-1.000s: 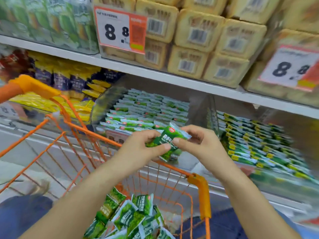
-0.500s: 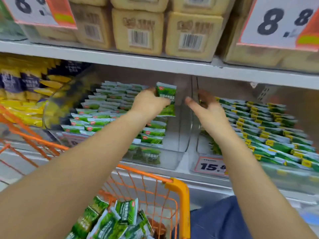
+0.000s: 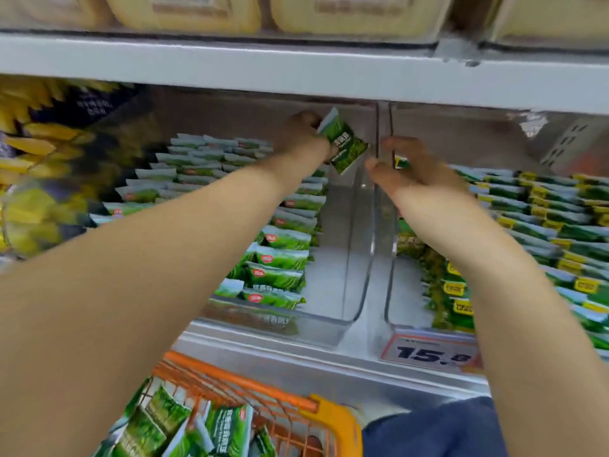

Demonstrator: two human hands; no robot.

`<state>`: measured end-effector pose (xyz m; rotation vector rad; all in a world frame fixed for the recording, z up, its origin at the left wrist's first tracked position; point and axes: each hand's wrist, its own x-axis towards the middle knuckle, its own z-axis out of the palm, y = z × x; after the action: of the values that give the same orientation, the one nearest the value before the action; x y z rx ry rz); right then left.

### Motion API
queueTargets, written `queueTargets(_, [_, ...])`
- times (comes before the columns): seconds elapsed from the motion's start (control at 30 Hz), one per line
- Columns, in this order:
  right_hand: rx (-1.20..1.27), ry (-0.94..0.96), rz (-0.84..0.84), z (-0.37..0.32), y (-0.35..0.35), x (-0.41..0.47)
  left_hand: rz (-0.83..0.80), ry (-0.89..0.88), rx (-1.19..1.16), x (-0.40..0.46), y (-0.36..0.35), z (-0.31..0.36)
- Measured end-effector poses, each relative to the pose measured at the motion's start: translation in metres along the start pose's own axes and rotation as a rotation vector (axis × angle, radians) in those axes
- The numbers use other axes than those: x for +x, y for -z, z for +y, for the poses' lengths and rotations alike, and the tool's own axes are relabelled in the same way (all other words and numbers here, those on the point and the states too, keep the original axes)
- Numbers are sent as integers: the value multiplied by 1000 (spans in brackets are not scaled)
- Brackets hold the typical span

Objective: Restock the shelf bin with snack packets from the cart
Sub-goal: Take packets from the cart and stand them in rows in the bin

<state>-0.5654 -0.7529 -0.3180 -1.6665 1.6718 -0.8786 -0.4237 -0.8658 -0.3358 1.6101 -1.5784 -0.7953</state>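
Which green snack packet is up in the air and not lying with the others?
The green packet pinched by the left hand at the back of the clear bin. It hangs tilted above the rows; all the others lie stacked.

A green packet (image 3: 344, 145) is held tilted over the back of the clear bin (image 3: 354, 245). Green packets (image 3: 280, 258) are stacked inside. More are piled in the orange cart (image 3: 324, 413).
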Motion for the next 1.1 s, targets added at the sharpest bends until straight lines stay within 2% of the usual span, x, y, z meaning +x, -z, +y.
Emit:
queueTargets(0.07, [-27,-8,20,-1,0,1,37,-102,193,7,-1,-8])
queueTargets(0.3, [-133,-4,31,-9,-3,2,86,-292,435,19,-8,-16])
queueTargets(0.5, [-92,-24,53,-11,-7,-2,1,-466,712,19,-23,-10])
queueTargets(0.63, [-72,-21,64,-11,-7,-3,-25,-368,688,23,-23,-13])
queueTargets(0.73, [-74,-16,81,-10,-8,-2,-74,-380,667,19,-23,-16])
queueTargets(0.87, [-82,-13,83,-9,-10,-2,47,-368,781,17,-27,-20])
queueTargets(1.03, [-97,-24,83,-9,-10,-2,53,-316,901,22,-37,-23])
queueTargets(1.1, [-106,-23,82,-9,-9,-1,64,-321,865,23,-39,-25])
